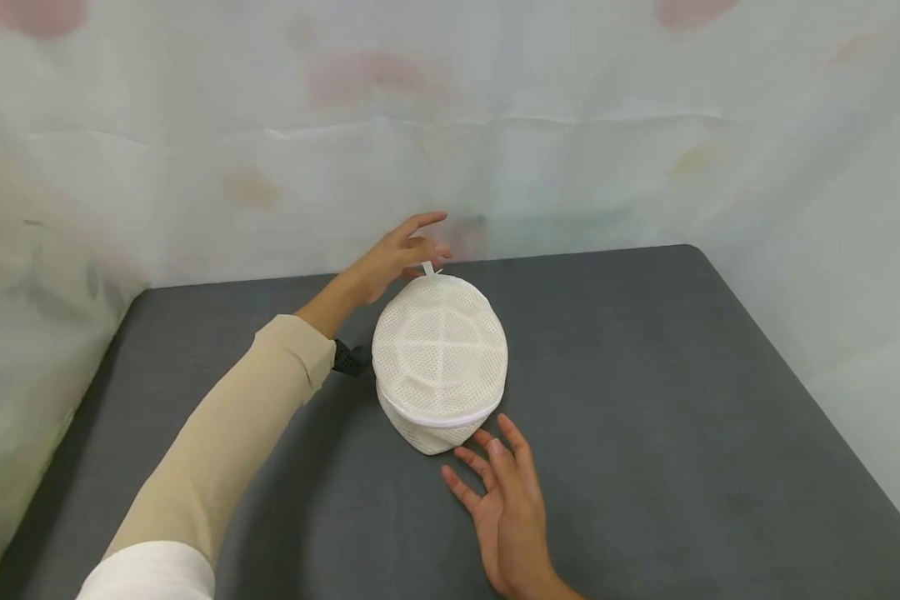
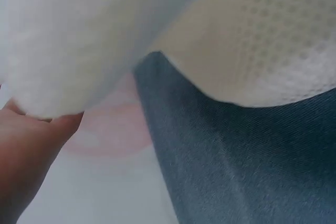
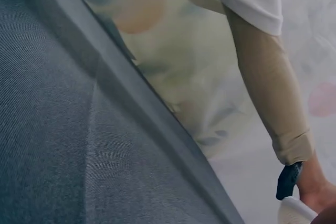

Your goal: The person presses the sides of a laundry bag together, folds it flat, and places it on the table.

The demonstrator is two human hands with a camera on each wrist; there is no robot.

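Mesh laundry pouch, white and dome-shaped, standing near the middle of the grey desk with its ribbed, cross-patterned top facing up. A white zipper band runs round its lower front and appears closed along the stretch that shows, so the pouch seems to be shut at this stage; whether anything lies inside cannot be told through the mesh. The left hand is at the far rim, thumb and fingers curled in a pinch on the small white tab that sticks up there. The right hand lies on the desk just in front of the pouch, fingers straight and spread, holding nothing; its fingertips are just beside the lower front edge, and contact cannot be made out. Judged from this, the pouch is steadied and gripped at its tab, but not lifted off the desk and not opened.

The head view alone gives the whole layout: both hands, the full pouch, and the pale patterned curtain behind the desk. The left wrist view shows, very close and blurred, the mesh wall overhanging the desk cloth, with part of the hand at the lower left. The right wrist view looks along the desk top to the beige sleeve and a dark wrist strap, details of the left arm.
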